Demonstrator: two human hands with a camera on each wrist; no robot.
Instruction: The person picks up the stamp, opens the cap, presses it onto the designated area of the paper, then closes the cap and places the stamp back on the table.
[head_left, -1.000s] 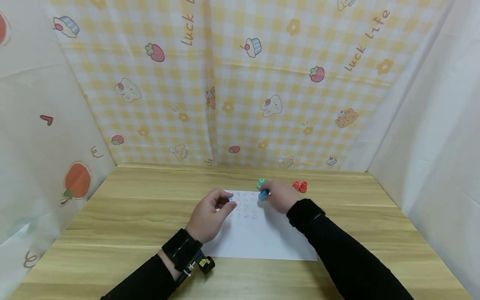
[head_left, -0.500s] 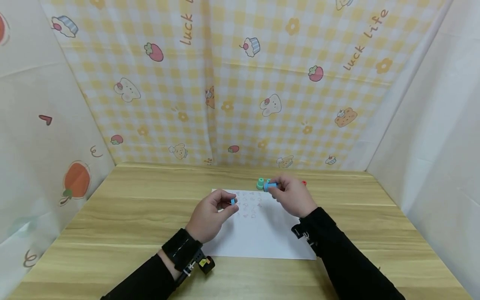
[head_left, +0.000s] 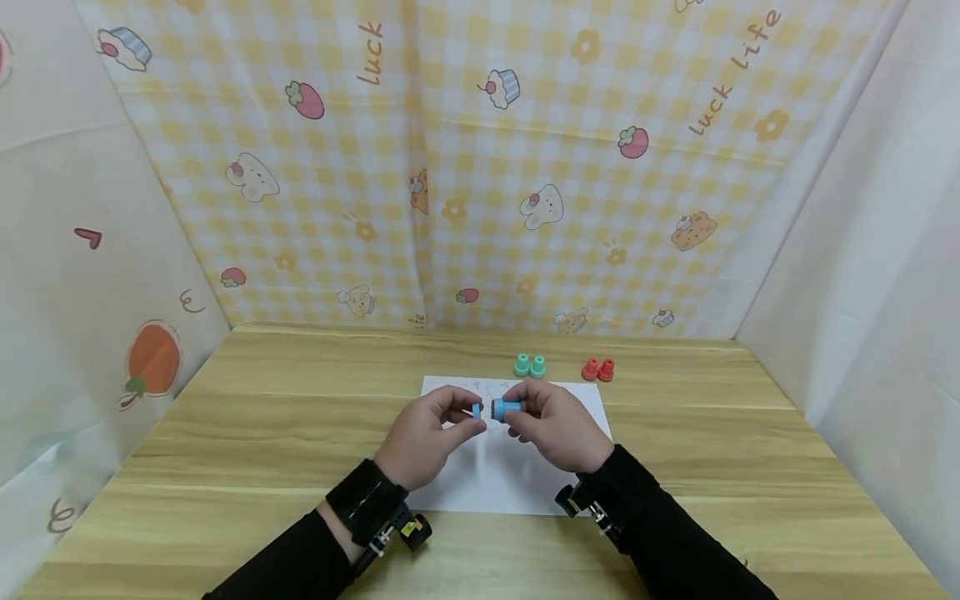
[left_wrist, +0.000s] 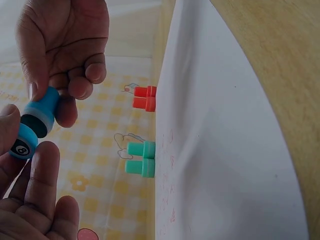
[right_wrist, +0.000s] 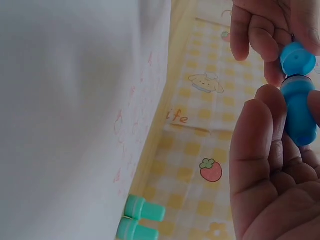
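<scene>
Over the sheet of paper (head_left: 487, 483), my left hand (head_left: 420, 437) pinches a small blue cap (head_left: 476, 411) between thumb and fingers. The cap has a dark round mark on its top in the left wrist view. Facing it, my right hand (head_left: 566, 429) holds a blue toy stamp (left_wrist: 46, 106) by its handle, lying sideways with its dark stamping end toward the cap. In the head view a narrow gap separates cap and stamp. From the right wrist, the cap's hollow side (right_wrist: 297, 59) shows close to the stamp's end. Rows of faint reddish prints mark the paper's far part.
Behind the paper stand two green stamps (head_left: 529, 367), upright side by side. Two red stamps (head_left: 598, 370) stand to their right. The wooden table (head_left: 285, 417) ends at a yellow checked cloth (head_left: 487, 250), with white cloth at both sides.
My right hand has brought the blue stamp from the paper's far edge down and left toward the cap, uncovering the green and red stamps. The left hand has shifted slightly right with the cap.
</scene>
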